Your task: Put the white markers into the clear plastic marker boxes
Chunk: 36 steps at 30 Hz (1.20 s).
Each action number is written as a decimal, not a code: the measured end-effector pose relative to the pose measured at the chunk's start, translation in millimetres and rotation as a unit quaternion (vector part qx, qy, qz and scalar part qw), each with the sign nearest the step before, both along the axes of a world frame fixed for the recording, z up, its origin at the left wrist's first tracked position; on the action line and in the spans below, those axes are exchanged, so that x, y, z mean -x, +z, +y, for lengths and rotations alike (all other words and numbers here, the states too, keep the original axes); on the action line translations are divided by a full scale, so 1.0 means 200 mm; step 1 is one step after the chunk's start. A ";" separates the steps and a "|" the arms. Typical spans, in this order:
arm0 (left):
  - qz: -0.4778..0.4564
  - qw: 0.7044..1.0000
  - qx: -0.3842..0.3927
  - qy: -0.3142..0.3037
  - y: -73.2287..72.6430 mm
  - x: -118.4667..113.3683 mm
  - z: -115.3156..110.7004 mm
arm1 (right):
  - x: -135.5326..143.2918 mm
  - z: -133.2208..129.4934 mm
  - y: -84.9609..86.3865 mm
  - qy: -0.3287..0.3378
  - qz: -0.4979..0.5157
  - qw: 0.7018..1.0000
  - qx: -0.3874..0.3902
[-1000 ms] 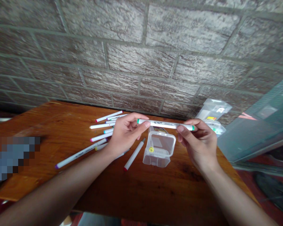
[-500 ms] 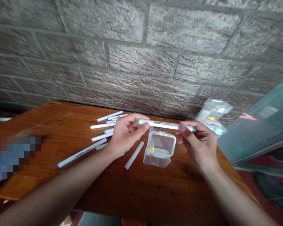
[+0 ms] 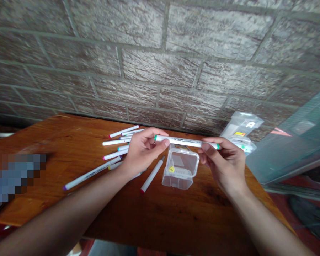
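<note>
A white marker point(image 3: 185, 141) with green ends is held level above the table, dark print along its barrel. My left hand point(image 3: 146, 147) pinches its left end between thumb and fingers. At the other end, my right hand point(image 3: 224, 156) grips it the same way. Below the marker stands a clear plastic case point(image 3: 180, 174) with a yellow round sticker. Just left of the case lies a white marker with a red end point(image 3: 152, 176). Several more white markers point(image 3: 114, 142) with coloured ends are spread beyond and beside my left hand, which partly hides them.
The wooden table point(image 3: 56, 149) runs up to a stone-block wall point(image 3: 149, 67). Another clear plastic container point(image 3: 241, 126) with a yellow label sits behind my right hand at the table's right edge. A glass panel point(image 3: 296, 142) is at the right. A blurred-out patch point(image 3: 13, 181) covers something at left.
The marker has turned slightly about its length, so its print sits differently. Both hands keep nearly the same place.
</note>
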State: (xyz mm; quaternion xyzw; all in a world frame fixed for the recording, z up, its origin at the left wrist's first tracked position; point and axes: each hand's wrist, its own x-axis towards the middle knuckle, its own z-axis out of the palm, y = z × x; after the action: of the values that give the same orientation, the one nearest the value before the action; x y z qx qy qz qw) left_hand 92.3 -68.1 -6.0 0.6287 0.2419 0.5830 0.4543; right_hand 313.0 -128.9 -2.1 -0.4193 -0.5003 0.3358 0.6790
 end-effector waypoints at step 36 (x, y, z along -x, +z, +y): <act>0.009 0.999 -0.041 0.010 -0.03 0.00 0.02 | 0.00 0.00 0.00 0.006 -0.029 0.999 -0.018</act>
State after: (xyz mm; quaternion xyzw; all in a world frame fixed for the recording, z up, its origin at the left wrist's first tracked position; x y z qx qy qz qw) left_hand 91.8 -64.3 -11.1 0.6498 0.2280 0.5910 0.4203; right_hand 313.4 -129.5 -3.0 -0.4135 -0.5286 0.3185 0.6695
